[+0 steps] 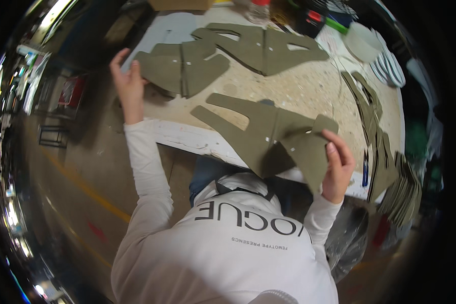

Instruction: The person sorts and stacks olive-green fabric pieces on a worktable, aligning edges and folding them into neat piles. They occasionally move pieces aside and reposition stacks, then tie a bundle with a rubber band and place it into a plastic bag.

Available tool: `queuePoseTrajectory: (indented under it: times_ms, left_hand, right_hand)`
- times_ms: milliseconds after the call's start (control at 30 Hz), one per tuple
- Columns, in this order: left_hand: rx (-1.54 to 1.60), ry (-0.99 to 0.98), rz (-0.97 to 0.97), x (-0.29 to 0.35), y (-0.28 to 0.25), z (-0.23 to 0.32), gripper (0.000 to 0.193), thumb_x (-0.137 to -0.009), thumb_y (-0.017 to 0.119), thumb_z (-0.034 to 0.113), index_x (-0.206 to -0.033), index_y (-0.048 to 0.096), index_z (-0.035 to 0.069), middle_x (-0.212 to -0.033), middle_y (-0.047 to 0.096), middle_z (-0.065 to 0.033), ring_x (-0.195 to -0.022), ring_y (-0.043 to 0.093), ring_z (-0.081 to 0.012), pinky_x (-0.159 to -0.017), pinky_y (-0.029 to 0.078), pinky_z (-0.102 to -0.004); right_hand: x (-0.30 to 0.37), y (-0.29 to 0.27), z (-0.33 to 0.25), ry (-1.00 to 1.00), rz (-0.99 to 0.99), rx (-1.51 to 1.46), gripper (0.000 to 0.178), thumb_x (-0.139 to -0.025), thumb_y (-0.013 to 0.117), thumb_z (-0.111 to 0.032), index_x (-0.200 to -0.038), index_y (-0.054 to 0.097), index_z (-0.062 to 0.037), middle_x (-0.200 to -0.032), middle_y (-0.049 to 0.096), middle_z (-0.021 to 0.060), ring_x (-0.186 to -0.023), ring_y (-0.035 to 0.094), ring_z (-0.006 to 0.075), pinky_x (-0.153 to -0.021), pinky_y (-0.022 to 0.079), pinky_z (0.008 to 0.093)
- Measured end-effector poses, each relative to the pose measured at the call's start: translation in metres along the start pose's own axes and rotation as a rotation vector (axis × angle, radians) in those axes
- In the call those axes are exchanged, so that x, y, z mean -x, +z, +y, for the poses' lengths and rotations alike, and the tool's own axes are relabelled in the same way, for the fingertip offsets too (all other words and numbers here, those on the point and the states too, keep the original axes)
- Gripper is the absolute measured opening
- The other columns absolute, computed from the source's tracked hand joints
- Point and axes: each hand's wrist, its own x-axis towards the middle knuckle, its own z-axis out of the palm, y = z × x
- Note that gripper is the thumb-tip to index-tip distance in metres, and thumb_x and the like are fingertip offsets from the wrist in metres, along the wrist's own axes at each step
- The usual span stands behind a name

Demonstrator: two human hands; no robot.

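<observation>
An olive cut panel (253, 129), shaped like a flat shoe upper with a seam down its middle, lies partly over the table's near edge. At its right end, the thumb and index finger of my right hand (338, 169) grip the edge. My left hand (129, 86) is raised at the table's left side, with its thumb and index finger apart. It is beside the left edge of a second olive panel (164, 63); whether its lower fingers touch that panel is hidden. A third olive panel (283, 53) lies behind, slightly overlapping the second.
Narrow olive strips (362, 101) and a blue pen (365, 169) lie on the stained table (309, 96) at right. A stack of olive pieces (404, 190) hangs at the right edge. A whitish tub (362, 43), a red-capped jar (259, 10) and a cardboard box (180, 4) stand behind.
</observation>
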Motion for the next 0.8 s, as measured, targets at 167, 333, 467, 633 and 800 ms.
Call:
queuePoseTrajectory:
  times_ms: [167,333,467,633,800]
  left_hand:
    - [0.129,-0.178,-0.258,0.021,0.041,0.056,0.024,-0.097,0.06,0.007,-0.12,0.062,0.002,-0.115,0.066,-0.0068,-0.092,0.064,-0.0096,-0.078,0.053,-0.0234]
    - [0.228,-0.262,-0.416,0.108,0.083,0.069,0.035,-0.093,0.065,0.005,-0.127,0.061,0.001,-0.118,0.064,-0.0079,-0.086,0.062,-0.0056,-0.077,0.051,-0.0208]
    - [0.041,-0.62,-0.727,0.145,0.092,0.056,0.037,-0.09,0.066,-0.001,-0.127,0.06,-0.003,-0.112,0.06,-0.0078,-0.081,0.064,-0.0066,-0.075,0.053,-0.0187]
    - [0.024,-0.498,-0.679,0.175,0.094,0.041,0.036,-0.088,0.066,-0.007,-0.124,0.061,-0.006,-0.112,0.055,-0.008,-0.086,0.068,-0.0087,-0.076,0.055,-0.0197]
    - [0.004,-0.545,-0.634,0.181,0.079,0.043,0.036,-0.087,0.067,-0.007,-0.122,0.063,-0.005,-0.106,0.053,-0.0062,-0.084,0.067,-0.0074,-0.073,0.055,-0.0192]
  right_hand:
    - [-0.008,-0.015,-0.008,0.017,0.09,-0.08,0.032,-0.092,0.064,-0.005,-0.123,0.064,0.0029,-0.111,0.068,0.0076,-0.095,0.061,0.0106,-0.085,0.046,0.0227]
    - [0.017,-0.004,0.006,0.006,0.148,-0.095,0.042,-0.09,0.066,0.0,-0.131,0.058,0.0028,-0.112,0.067,0.009,-0.08,0.061,0.0077,-0.073,0.05,0.0218]
    - [0.033,0.011,0.037,0.322,0.111,-0.015,0.047,-0.086,0.067,0.008,-0.132,0.058,0.0029,-0.105,0.061,0.0047,-0.08,0.061,0.0059,-0.072,0.05,0.0183]
    - [0.043,0.012,0.058,0.127,0.077,0.203,0.049,-0.085,0.067,0.009,-0.132,0.059,0.0022,-0.101,0.055,0.0027,-0.077,0.059,0.0048,-0.068,0.047,0.0165]
    - [0.052,0.019,0.056,0.11,0.107,0.151,0.05,-0.083,0.068,0.01,-0.132,0.059,0.0019,-0.095,0.053,0.0025,-0.076,0.06,0.0051,-0.066,0.05,0.0165]
